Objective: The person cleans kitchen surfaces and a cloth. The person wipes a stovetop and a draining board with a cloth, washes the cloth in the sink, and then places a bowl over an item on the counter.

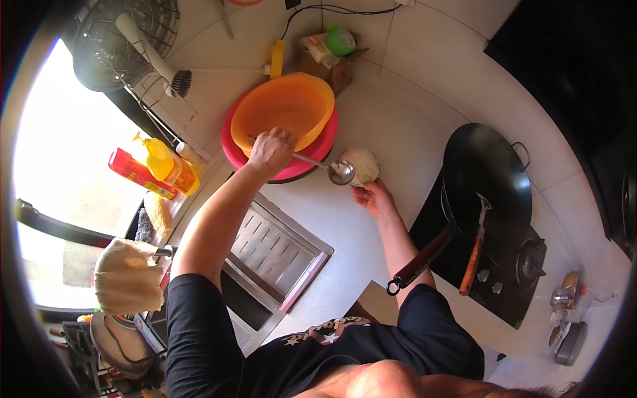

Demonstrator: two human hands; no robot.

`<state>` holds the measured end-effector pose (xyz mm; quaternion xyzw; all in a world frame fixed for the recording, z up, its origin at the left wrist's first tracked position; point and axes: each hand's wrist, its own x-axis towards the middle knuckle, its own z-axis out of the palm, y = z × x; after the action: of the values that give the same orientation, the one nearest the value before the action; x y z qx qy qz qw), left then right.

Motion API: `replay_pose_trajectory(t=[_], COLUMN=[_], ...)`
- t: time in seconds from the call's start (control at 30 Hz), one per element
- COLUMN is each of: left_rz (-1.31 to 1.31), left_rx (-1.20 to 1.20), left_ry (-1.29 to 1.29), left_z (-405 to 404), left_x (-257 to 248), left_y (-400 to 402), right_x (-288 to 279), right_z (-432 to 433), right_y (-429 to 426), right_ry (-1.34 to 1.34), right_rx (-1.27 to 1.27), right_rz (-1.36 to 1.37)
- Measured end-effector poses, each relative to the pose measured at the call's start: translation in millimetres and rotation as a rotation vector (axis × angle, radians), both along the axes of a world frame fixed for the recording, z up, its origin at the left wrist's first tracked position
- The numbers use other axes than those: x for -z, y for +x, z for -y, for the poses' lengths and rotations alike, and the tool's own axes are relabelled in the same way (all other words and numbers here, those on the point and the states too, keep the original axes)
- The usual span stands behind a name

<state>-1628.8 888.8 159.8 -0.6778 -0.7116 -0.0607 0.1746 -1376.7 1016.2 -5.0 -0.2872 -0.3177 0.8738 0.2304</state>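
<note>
My left hand [273,150] grips the handle of a metal ladle [341,172] in front of an orange plastic colander [278,102]. The colander sits tilted in a pink-red plastic basin [318,156]. Over the left part of a small round bowl [377,161] hangs the ladle's head, with a little pale matter at its edge. That bowl is full of a pale, grainy food [362,163], possibly rice. Fingers of my right hand [375,197] hold the bowl at its near rim. The inner bottom of the colander is partly hidden by my left hand.
Right of my right arm, a dark wok [490,169] with a wooden-handled spatula [473,261] stands on a black gas hob [507,278]. A metal sink with a slotted tray [271,244] lies below my left hand. Bottles [174,171] line the windowsill.
</note>
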Motion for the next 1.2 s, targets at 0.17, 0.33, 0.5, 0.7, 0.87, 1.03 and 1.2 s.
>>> replay_pose_trajectory(t=[0.17, 0.33, 0.5, 0.7, 0.87, 1.03, 1.2], left_rz=[0.082, 0.228, 0.683, 1.167, 1.121, 1.148, 1.102], left_rx=[-0.058, -0.072, -0.285, -0.475, -0.504, -0.583, -0.605], left_ry=[0.178, 0.429, 0.684, 0.826, 0.614, 0.643, 0.717], left_z=[18, 88, 215, 342, 391, 423, 434], left_x=[-57, -114, -116, -41, -38, -25, -20], left_y=[8, 40, 80, 131, 160, 173, 179], right_x=[0, -28, -74, -129, -157, -153, -134], right_z=[7, 34, 79, 145, 164, 118, 50], right_y=[4, 14, 21, -18, -84, -185, -239], right_ry=[-0.065, 0.008, 0.089, 0.115, 0.077, -0.166, -0.161], right_rx=[0.035, 0.074, 0.103, 0.035, -0.017, -0.061, -0.122], right_rz=[-0.018, 0.023, -0.051, -0.044, -0.177, -0.188, 0.064])
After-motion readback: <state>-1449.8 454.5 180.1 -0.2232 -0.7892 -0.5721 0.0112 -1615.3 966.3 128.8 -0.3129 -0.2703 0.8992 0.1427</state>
